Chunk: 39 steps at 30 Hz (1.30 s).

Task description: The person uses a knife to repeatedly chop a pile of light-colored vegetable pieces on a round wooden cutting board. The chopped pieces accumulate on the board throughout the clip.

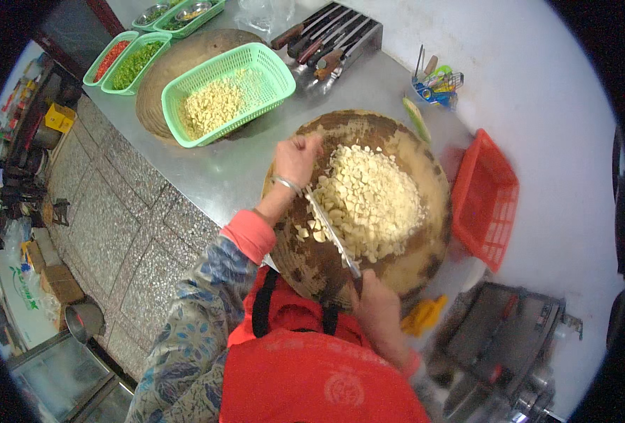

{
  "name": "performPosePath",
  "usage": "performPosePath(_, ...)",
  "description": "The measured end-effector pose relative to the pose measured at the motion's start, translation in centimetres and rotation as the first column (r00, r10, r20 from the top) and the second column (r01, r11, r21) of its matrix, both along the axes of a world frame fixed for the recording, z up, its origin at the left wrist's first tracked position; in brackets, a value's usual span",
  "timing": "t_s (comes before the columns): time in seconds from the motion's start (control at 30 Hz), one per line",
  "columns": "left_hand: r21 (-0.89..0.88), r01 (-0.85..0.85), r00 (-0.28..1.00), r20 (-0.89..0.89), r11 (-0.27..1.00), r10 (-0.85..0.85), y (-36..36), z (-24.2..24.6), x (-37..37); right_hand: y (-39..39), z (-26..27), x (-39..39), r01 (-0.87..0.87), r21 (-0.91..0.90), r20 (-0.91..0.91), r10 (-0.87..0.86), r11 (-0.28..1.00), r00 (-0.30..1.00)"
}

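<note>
My right hand [378, 309] grips the dark handle of a kitchen knife [329, 224]. Its blade slants up and left across the near side of a round wooden chopping block [434, 211]. Beside the blade lies a broad heap of chopped garlic [373, 198], with larger pieces at the heap's lower left. My left hand [297, 158], a bangle at its wrist, hovers over the block's upper left, past the knife's tip. Its fingers are curled, and I see nothing held in them.
A green basket [228, 124] of chopped garlic sits on another wooden block [156, 87]. Smaller baskets hold chopped red [113, 57] and green [137, 66] pieces. A knife rack [339, 37] stands behind; a red basket [484, 201] and yellow cloth [424, 316] lie right.
</note>
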State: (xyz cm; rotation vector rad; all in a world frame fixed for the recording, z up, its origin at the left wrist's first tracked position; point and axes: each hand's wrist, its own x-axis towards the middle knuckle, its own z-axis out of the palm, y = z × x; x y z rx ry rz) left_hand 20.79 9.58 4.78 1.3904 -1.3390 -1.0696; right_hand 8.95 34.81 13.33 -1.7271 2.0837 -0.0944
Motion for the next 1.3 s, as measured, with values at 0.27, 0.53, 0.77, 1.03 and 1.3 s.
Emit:
performPosePath(0.27, 0.009, -0.012, 0.999, -0.029, 1.0, 0.013, 0.1, 0.5, -0.5, 0.4, -0.5, -0.2, 0.025, -0.101, 0.076, -0.018, 0.995, 0.997)
performPosePath(0.53, 0.005, -0.037, 0.997, -0.06, 0.999, 0.037, 0.9, -0.2, -1.4, 1.5, -4.8, -1.5, 0.049, -0.071, 0.052, -0.045, 0.996, 0.998)
performPosePath(0.77, 0.053, 0.011, 1.0, 0.028, 0.999, -0.012, -0.9, 0.6, -0.4, 0.1, 0.5, 0.2, 0.013, 0.029, 0.036, -0.014, 0.999, 0.999)
performPosePath(1.03, -0.022, -0.016, 0.999, -0.047, 1.0, 0.015, -1.1, 0.3, -0.6, 0.2, -4.1, -0.3, 0.019, -0.156, 0.115, -0.001, 0.988, 0.993)
performPosePath(1.3, 0.004, 0.03, 0.993, 0.11, 1.0, -0.03, 0.9, 1.1, -1.4, 1.3, -4.2, -0.1, 0.058, -0.031, 0.068, -0.056, 0.998, 0.996)
